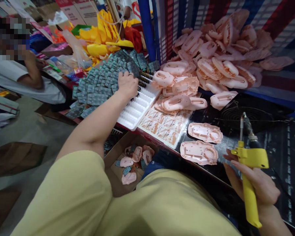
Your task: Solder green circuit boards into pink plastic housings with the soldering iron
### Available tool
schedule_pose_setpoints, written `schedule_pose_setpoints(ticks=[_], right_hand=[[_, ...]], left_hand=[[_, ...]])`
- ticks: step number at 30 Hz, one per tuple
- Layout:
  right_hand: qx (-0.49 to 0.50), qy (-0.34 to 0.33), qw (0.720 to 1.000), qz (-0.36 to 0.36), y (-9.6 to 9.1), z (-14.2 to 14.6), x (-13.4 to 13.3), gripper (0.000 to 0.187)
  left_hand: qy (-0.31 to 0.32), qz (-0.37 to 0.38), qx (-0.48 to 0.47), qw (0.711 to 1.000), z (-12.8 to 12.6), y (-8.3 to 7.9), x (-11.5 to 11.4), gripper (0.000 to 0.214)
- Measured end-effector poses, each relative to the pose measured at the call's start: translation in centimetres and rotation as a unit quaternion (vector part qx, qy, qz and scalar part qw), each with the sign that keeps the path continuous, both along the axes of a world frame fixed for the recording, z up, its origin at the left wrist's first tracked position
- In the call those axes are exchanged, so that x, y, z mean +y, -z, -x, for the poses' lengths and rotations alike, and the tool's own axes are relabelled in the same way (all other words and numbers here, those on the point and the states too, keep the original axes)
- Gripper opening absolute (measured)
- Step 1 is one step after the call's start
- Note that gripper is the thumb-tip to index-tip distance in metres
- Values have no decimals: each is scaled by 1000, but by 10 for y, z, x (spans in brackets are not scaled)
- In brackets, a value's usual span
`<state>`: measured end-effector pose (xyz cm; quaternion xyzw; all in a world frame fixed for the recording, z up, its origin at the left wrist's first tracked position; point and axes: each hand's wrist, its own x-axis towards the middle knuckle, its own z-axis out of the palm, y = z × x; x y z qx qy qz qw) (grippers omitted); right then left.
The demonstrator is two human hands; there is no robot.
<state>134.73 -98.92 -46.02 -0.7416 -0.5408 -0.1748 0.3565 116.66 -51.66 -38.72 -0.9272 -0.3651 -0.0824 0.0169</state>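
Observation:
My left hand (127, 84) reaches far out to the back left and rests, fingers curled, at the edge of a heap of small grey-green circuit boards (98, 86), beside a white ribbed tray (137, 106). What its fingers hold is hidden. My right hand (253, 183) grips a yellow soldering iron (248, 170) by its handle, tip pointing up, near the table's front right. Two pink plastic shells (199, 152) lie flat on the black table just left of the iron. A big pile of the same pink shells (218, 55) fills the back.
A sheet of small wired parts (166, 126) lies between tray and shells. A cardboard box (118, 154) below the table edge holds pink shells and boards. A round black fan grille (244, 114) sits behind the iron. Another person in a white shirt (19, 77) sits at far left. Yellow plastic parts (100, 39) are stacked behind.

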Motion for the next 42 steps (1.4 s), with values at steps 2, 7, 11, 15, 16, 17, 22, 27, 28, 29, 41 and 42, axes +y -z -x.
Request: schedule_pose_setpoints(ticks=[2, 7, 11, 15, 16, 17, 22, 27, 28, 29, 41, 42], right_hand=[[-94, 7, 996, -3, -2, 2, 2, 32], [-126, -39, 991, 20, -7, 2, 3, 37], [-72, -109, 991, 41, -5, 2, -1, 34], [-71, -127, 987, 76, 1, 2, 2, 35], [-79, -121, 986, 84, 3, 4, 4, 37], [-87, -112, 986, 88, 4, 6, 6, 40], [-58, -84, 993, 53, 6, 23, 19, 46], [-18, -40, 999, 4, 2, 29, 17, 45], [-18, -38, 999, 3, 0, 29, 16, 45], [-19, -42, 999, 6, -2, 29, 14, 44], [27, -29, 997, -69, -41, 24, -49, 60], [51, 4, 996, -71, -42, 25, -57, 61]], left_hand=[[-30, -36, 31, 998, 2, 2, 7, 34], [-31, -39, 9, 999, 10, -11, 2, 28], [-33, 78, -109, 990, 21, -37, -11, 35], [12, 239, -338, 910, 18, -50, -33, 39], [34, 290, -373, 881, 13, -50, -40, 43], [54, 345, -392, 851, 7, -48, -49, 48], [130, 489, -285, 814, -32, -25, -111, 46], [322, 405, -43, 855, -57, -1, -186, 15], [355, 369, -20, 859, -59, 2, -198, 12], [380, 332, -2, 864, -61, 5, -208, 10], [356, 320, 42, 877, -60, 26, -232, 7], [355, 327, 37, 875, -60, 27, -232, 7]])
